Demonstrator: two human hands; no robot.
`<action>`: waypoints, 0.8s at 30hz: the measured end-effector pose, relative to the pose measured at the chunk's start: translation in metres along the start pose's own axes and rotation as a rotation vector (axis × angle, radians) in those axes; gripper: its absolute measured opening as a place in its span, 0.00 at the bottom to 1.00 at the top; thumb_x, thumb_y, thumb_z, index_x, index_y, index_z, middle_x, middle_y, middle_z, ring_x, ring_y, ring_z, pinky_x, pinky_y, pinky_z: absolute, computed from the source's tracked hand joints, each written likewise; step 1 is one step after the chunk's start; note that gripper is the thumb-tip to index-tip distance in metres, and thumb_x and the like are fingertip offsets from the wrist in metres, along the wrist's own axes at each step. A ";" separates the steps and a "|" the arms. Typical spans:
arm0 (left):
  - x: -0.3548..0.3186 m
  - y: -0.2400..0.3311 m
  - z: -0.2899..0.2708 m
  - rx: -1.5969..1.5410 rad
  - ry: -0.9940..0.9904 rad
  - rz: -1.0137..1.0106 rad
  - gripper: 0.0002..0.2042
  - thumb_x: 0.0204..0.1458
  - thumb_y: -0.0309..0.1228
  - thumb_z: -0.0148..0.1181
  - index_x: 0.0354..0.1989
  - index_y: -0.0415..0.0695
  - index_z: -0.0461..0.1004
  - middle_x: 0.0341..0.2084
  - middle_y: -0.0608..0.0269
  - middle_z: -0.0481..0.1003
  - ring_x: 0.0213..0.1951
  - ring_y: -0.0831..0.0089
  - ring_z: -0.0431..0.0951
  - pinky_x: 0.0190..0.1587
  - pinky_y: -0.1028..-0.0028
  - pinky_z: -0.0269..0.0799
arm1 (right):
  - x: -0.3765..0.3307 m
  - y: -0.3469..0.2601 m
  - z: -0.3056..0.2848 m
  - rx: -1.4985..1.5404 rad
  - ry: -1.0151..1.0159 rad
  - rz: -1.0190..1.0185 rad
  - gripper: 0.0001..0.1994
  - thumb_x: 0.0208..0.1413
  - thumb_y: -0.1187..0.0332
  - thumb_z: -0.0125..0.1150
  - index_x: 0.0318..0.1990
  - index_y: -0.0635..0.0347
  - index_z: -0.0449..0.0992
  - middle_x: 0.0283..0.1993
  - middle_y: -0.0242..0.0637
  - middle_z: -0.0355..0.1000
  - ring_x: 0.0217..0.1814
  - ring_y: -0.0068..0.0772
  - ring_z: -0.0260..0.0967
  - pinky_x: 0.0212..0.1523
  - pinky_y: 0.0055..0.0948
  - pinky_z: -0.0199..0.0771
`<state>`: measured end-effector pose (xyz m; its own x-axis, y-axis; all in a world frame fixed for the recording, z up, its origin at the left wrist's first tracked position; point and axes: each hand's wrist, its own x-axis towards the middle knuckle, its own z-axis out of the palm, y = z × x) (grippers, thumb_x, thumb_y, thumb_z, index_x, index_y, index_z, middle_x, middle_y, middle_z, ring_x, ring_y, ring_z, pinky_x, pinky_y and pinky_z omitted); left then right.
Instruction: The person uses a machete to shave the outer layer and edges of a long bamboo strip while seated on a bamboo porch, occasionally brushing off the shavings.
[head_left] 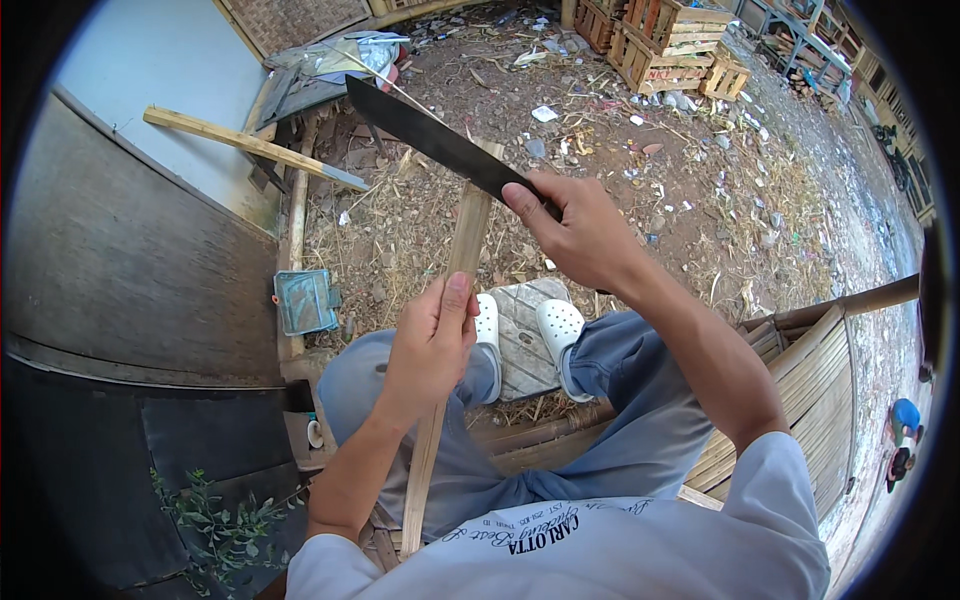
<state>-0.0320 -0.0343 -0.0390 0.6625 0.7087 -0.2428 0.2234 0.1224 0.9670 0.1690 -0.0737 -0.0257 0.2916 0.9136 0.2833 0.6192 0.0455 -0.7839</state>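
Note:
My left hand (435, 335) is wrapped around the middle of a long, flat bamboo strip (468, 235). The strip slants from my lap up and away between my knees. In my right hand (580, 225) is a machete (420, 132) with a long dark blade, its tip pointing to the far left. The blade crosses the strip near its far end; whether it touches or has cut in, I cannot tell. Most of the machete's handle is hidden by my fingers.
My feet, in white clogs (560, 325), rest on a worn board (525, 365). A wooden beam (255, 147) juts out at the left, above a blue plastic basket (305, 300). Wooden crates (665, 55) stand far right. Bamboo slats (800, 385) lie beside my right thigh. Litter and shavings cover the ground.

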 end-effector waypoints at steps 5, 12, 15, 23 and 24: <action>0.005 -0.012 -0.002 0.181 0.074 0.090 0.21 0.65 0.43 0.39 0.27 0.39 0.67 0.11 0.69 0.62 0.13 0.82 0.60 0.17 0.77 0.56 | 0.000 -0.003 0.000 -0.027 -0.018 0.123 0.20 0.62 0.54 0.50 0.33 0.65 0.75 0.17 0.36 0.63 0.19 0.26 0.58 0.22 0.31 0.58; 0.003 -0.011 0.000 0.242 0.128 0.101 0.21 0.65 0.41 0.39 0.27 0.38 0.67 0.11 0.68 0.62 0.15 0.82 0.60 0.18 0.76 0.55 | 0.003 -0.004 -0.008 -0.015 -0.066 0.177 0.19 0.61 0.54 0.52 0.34 0.65 0.75 0.16 0.36 0.64 0.18 0.26 0.59 0.22 0.32 0.58; 0.003 -0.011 -0.004 0.174 0.100 0.090 0.19 0.65 0.43 0.39 0.28 0.40 0.66 0.11 0.71 0.61 0.13 0.85 0.58 0.15 0.79 0.53 | 0.008 -0.008 -0.009 -0.064 0.089 0.182 0.17 0.61 0.59 0.49 0.37 0.66 0.76 0.16 0.42 0.66 0.16 0.35 0.62 0.21 0.36 0.59; 0.005 -0.012 -0.008 0.121 0.103 0.067 0.19 0.65 0.44 0.40 0.30 0.42 0.65 0.12 0.74 0.58 0.11 0.87 0.55 0.12 0.82 0.50 | -0.015 -0.001 0.017 -0.215 0.192 -0.442 0.18 0.60 0.60 0.51 0.57 0.52 0.67 0.30 0.37 0.66 0.21 0.41 0.65 0.27 0.36 0.66; 0.005 -0.012 -0.006 0.161 0.124 0.092 0.19 0.65 0.43 0.40 0.30 0.41 0.66 0.12 0.73 0.59 0.12 0.86 0.57 0.13 0.81 0.51 | -0.016 -0.002 0.017 -0.328 0.031 -0.514 0.21 0.59 0.62 0.53 0.61 0.46 0.64 0.32 0.35 0.66 0.23 0.39 0.65 0.27 0.35 0.66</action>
<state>-0.0361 -0.0281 -0.0516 0.5947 0.7929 -0.1332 0.2842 -0.0523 0.9573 0.1509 -0.0814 -0.0381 -0.0864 0.7951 0.6003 0.8769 0.3467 -0.3330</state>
